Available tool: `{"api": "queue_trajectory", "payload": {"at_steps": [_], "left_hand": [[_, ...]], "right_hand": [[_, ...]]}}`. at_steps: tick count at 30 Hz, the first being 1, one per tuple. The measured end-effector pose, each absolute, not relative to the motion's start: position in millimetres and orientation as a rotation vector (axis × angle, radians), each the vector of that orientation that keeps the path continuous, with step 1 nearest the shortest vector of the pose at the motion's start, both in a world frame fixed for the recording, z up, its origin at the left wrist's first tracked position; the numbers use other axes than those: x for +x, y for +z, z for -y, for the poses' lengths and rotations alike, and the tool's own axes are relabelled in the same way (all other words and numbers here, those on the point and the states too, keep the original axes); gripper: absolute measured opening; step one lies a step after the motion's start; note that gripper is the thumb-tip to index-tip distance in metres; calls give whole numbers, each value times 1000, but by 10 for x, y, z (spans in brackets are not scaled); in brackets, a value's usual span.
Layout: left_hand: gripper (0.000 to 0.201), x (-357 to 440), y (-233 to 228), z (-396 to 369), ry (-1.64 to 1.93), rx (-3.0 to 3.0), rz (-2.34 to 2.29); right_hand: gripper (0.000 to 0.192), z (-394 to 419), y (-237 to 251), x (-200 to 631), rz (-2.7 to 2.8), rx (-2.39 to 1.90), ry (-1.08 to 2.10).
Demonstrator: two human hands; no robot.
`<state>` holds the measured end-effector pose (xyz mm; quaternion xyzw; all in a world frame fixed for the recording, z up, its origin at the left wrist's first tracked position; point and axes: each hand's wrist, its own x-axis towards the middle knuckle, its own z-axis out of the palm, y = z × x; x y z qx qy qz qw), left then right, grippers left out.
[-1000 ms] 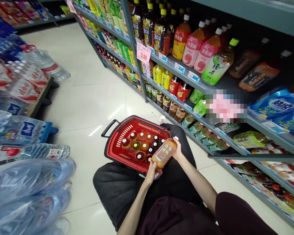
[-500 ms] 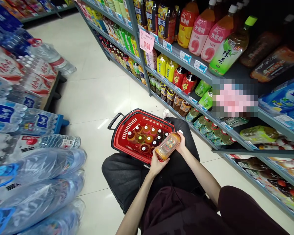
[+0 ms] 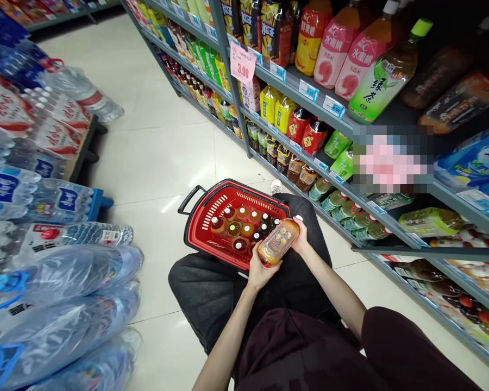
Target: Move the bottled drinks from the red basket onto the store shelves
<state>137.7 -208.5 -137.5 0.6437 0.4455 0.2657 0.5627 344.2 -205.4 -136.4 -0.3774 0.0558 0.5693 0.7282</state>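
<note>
Between my two hands is a drink bottle with amber liquid and a printed label, lying tilted over my lap. My left hand is wrapped round its near end. My right hand grips the other end, where a white cap shows by the fingers. Just beyond, a red shopping basket with a black rim and handle holds several upright bottles, mostly white-capped, one with a yellow-green cap. The held bottle and my hands hide the basket's near right corner.
Grey shelves full of drink bottles run along the right, with price tags on their edges. Stacked water packs and large wrapped water bottles stand on the left. Pale floor tiles lie between them.
The view has shifted very slightly. Both hands keep the bottle in nearly the same place and tilt, and the basket's contents look unchanged.
</note>
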Motion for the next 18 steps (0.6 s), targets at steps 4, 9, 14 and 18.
{"api": "queue_trajectory", "payload": {"at_steps": [4, 9, 14, 18], "left_hand": [[102, 1379, -1398, 2090, 651, 1522, -1052], [99, 1374, -1387, 2095, 650, 1558, -1027], [87, 1377, -1372, 2087, 659, 1500, -1060], [91, 1348, -1385, 2066, 608, 1276, -1110]], "right_hand": [[27, 2052, -1357, 3439, -130, -843, 1250], [28, 2051, -1352, 3436, -131, -841, 1244], [26, 2032, -1354, 3426, -112, -861, 1238], [26, 2030, -1350, 3424, -54, -869, 1262]]}}
